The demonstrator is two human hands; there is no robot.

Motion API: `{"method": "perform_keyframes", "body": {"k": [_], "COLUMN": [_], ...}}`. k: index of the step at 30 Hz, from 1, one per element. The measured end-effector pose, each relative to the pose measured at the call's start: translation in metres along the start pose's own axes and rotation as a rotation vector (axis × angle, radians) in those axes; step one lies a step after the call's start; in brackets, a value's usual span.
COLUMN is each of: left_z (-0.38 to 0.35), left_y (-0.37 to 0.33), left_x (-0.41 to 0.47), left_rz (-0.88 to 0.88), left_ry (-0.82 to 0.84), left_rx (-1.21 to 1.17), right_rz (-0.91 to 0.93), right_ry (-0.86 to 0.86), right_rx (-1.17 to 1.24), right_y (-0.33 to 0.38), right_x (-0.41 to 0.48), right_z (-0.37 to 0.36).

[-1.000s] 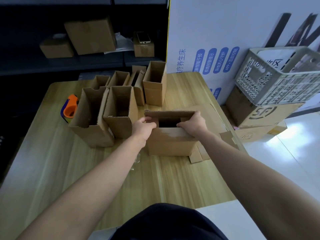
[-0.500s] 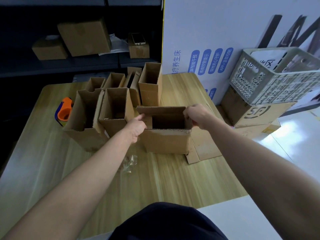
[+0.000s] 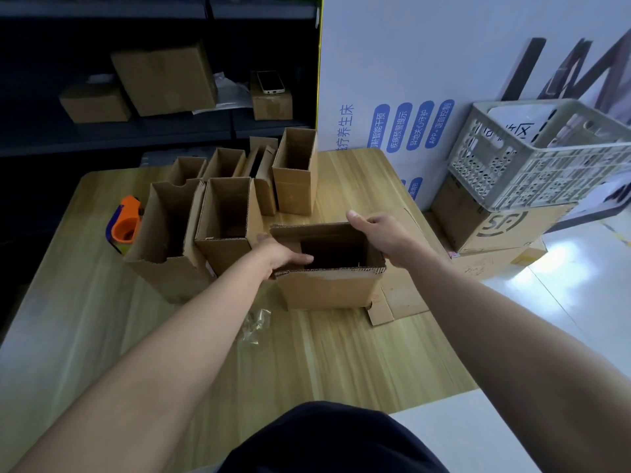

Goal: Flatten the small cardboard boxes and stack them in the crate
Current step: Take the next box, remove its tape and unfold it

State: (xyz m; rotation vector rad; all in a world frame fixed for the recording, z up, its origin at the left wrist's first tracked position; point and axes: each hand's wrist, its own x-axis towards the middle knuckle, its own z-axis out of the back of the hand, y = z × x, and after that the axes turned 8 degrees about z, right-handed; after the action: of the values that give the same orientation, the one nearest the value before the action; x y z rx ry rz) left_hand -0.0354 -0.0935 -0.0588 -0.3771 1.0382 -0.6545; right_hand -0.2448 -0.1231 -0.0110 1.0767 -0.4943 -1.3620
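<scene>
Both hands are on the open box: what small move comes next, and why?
Probably push opposite corners together to collapse it: the box stands open and square, the left hand grips its left wall, the right hand its far right corner.

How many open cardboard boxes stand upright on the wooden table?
7. The held box is between the left hand and the right hand; the torn box and its neighbour stand front left; four back-row boxes stand behind them. More may be hidden behind.

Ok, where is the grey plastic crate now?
Head view, far right: the grey plastic lattice crate sits on a brown cardboard carton, right of the wooden table.
</scene>
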Motion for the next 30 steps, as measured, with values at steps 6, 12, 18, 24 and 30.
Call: {"method": "perform_keyframes", "body": {"k": [6,12,18,24,30], "left_z": [-0.007,0.001,-0.011,-0.002,-0.021], "left_y": [0.001,-0.004,-0.015,-0.011,0.009], "left_x": [0.000,-0.009,-0.021,-0.019,-0.004], "left_rz": [-0.122,-0.228,-0.201,-0.023,0.181], "left_ry": [-0.120,0.025,0.166,0.209,0.304], "left_rx": [-0.041,-0.653,-0.959,-1.079,-0.851], "right_rz": [-0.015,-0.031,-0.048,-0.118,-0.262], "right_ry": [-0.030,-0.123,0.054,-0.081,-0.061], "right_rx": [0.023,0.036,0.105,-0.078,-0.077], "right_y": [0.003,0.004,0.003,-0.030,-0.067], "right_x": [-0.001,0.000,0.001,-0.007,-0.014], "right_z": [0.001,0.009,-0.008,0.008,0.024]}}
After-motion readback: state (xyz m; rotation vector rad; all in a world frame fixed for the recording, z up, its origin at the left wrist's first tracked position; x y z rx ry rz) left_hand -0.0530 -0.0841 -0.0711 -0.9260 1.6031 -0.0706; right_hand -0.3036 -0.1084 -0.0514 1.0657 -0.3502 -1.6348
